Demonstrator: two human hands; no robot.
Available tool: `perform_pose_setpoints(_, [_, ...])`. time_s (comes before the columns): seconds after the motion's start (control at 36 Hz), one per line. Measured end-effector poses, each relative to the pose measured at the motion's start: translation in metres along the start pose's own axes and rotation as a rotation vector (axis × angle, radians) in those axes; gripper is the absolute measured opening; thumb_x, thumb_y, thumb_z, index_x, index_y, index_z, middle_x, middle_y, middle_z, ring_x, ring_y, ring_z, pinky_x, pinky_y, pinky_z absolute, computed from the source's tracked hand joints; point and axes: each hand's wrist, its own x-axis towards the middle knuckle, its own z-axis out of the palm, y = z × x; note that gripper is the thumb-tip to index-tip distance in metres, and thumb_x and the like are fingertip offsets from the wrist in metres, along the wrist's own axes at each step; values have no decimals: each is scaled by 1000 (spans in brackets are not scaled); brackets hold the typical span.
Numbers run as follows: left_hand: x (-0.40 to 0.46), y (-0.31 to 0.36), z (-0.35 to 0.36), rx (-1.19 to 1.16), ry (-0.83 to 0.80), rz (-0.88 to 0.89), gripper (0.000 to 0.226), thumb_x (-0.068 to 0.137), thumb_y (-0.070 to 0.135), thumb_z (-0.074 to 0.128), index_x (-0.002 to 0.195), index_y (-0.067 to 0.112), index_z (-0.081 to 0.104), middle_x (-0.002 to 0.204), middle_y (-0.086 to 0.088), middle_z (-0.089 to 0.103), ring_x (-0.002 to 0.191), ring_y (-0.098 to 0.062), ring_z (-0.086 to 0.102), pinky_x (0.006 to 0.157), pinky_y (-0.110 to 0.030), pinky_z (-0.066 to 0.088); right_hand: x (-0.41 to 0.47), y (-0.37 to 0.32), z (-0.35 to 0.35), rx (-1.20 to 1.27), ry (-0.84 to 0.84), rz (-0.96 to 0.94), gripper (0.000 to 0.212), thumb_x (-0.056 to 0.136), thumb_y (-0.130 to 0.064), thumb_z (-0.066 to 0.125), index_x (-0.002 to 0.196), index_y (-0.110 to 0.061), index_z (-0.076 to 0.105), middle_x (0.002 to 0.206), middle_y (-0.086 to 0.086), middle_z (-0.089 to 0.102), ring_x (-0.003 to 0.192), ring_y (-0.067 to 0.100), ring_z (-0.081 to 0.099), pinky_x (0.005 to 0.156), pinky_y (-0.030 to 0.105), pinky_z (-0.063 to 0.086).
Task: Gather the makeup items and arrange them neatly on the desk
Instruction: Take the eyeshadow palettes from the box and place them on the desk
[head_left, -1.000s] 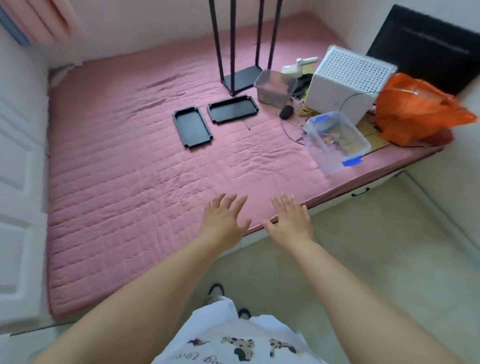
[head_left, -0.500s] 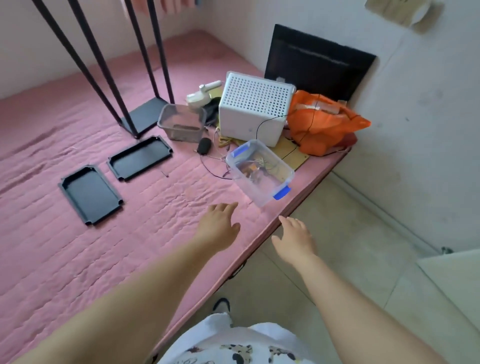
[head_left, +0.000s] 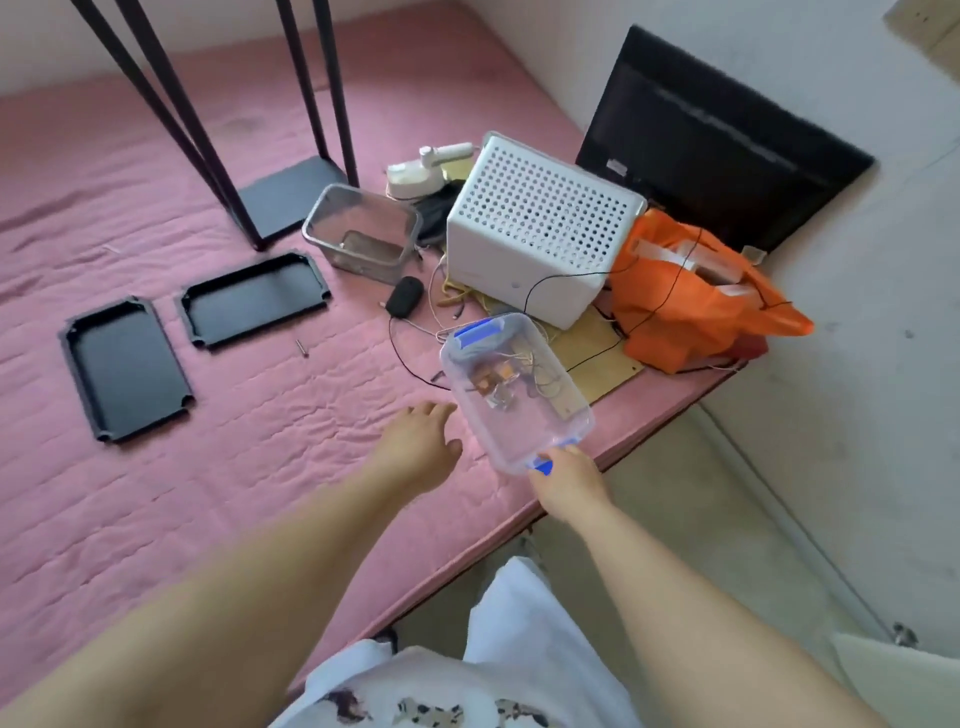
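A clear plastic box (head_left: 519, 421) with blue latches lies tilted near the right edge of the pink mattress (head_left: 260, 467). Small items and thin wires (head_left: 496, 382) lie inside it; I cannot tell what they are. My right hand (head_left: 569, 480) grips the box's near end at the blue latch, its fingers partly hidden behind the rim. Just left of the box, my left hand (head_left: 423, 447) hovers over the mattress with its fingers spread and holds nothing.
Two black trays (head_left: 124, 366) (head_left: 254, 299) lie on the mattress. Behind them stand a black rack's legs (head_left: 218, 130) and a grey clear bin (head_left: 363, 234). A white perforated box (head_left: 540, 228), an orange bag (head_left: 696, 296), a black screen (head_left: 717, 140) and loose cables crowd the corner.
The view has swung right and closer to the corner. Both hands moved forward; my right hand has reached the clear box's near end and taken hold of it.
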Motion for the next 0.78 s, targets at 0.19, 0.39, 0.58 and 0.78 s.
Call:
perform_pose_setpoints(0.19, [70,27,1,-241,85,-233,46,93,24,47,138,20,41,139,-6,43,127,-26,39,103,-33,32,97,5,-42,-152,-193,-129,42,93,-24,44,134,-17,49,142,5,39,127,25,43,102,34,39])
perform_pose_setpoints(0.39, [150,45,25,-348,83,-326,43,93,21,46,135,20,43,138,-5,41,117,-26,49,90,-34,41,190,15,-35,-225,-243,-148,42,93,-22,43,134,-16,50,141,5,43,124,26,46,99,31,38])
perform_pose_setpoints(0.58, [218,39,89,-422,-45,-426,48,92,21,46,139,16,38,143,-9,35,124,-27,43,95,-30,36,267,25,23,-255,-277,-105,44,94,-21,42,138,-18,43,144,3,38,125,25,45,96,32,39])
perform_pose_setpoints(0.78, [274,22,139,-424,-67,-417,46,91,19,46,137,16,40,139,-12,38,123,-29,45,96,-32,37,342,21,72,-312,-150,-127,39,93,-19,47,132,-16,46,134,9,46,123,28,47,92,35,42])
